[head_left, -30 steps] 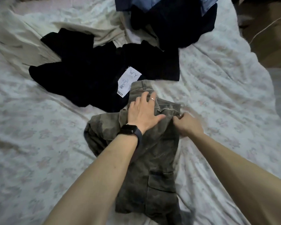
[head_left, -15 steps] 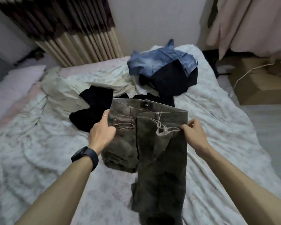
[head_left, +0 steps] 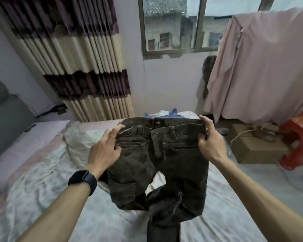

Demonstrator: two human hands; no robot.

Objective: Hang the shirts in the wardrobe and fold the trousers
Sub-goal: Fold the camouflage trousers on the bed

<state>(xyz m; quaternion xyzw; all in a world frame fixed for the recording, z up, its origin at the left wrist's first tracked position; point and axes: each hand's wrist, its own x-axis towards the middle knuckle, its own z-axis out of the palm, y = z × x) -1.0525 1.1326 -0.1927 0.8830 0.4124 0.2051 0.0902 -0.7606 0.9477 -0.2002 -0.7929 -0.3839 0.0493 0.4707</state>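
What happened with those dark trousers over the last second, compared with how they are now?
The trousers were lifted off the bed and spread open by the waistband, legs hanging. The left hand, earlier pressing flat on them, now grips the waistband's left end; the right hand grips the right end. Unchanged: both hands stay on the trousers.

Dark olive-brown trousers (head_left: 157, 154) hang over a white bedsheet (head_left: 42, 198) with a faint pale floral print, before a curtain (head_left: 73, 55) banded maroon and cream, a pink cloth (head_left: 262, 67) and a red stool (head_left: 299, 140).
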